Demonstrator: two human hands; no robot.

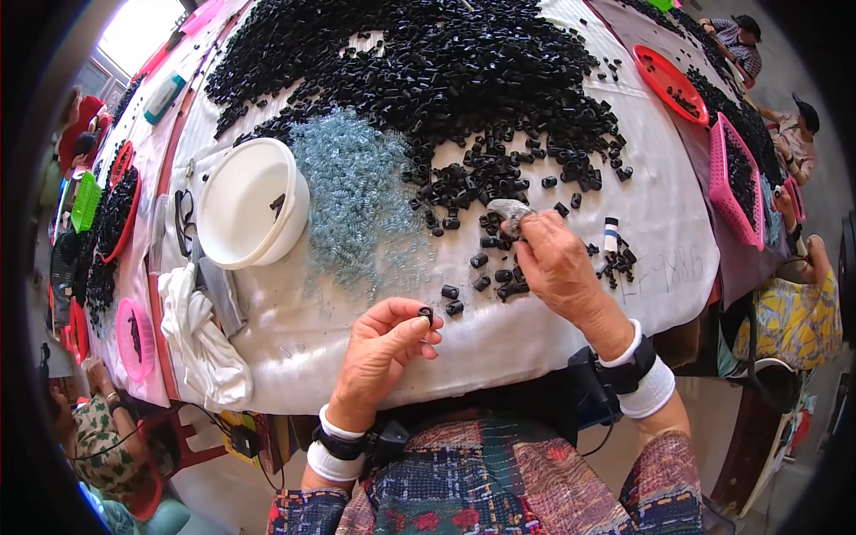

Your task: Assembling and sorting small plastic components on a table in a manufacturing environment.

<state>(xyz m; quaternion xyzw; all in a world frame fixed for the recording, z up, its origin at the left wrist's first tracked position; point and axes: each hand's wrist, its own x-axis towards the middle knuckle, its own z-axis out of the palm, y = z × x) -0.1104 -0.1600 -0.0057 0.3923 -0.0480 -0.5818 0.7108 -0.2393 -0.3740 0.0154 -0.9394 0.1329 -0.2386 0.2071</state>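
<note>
My left hand [382, 343] is near the table's front edge, pinching a small black plastic part [426, 315] between thumb and fingertips. My right hand [563, 266] hangs over the loose black parts [481, 183], thumb and fingers closed together. A grey-white wrap [510, 212] covers the tip of its forefinger; whatever the fingertips hold is hidden. Left of those parts spreads a heap of small, clear bluish coil-like pieces [357, 192]. Several black parts [453, 300] lie between my two hands.
A white round tub [253, 203] stands to the left, dark pieces inside. Beside it lie glasses [185, 214] and a white cloth [198, 330]. A large black pile [428, 67] covers the far table. A pink basket [736, 183] and red tray [670, 85] are at right; other people sit around.
</note>
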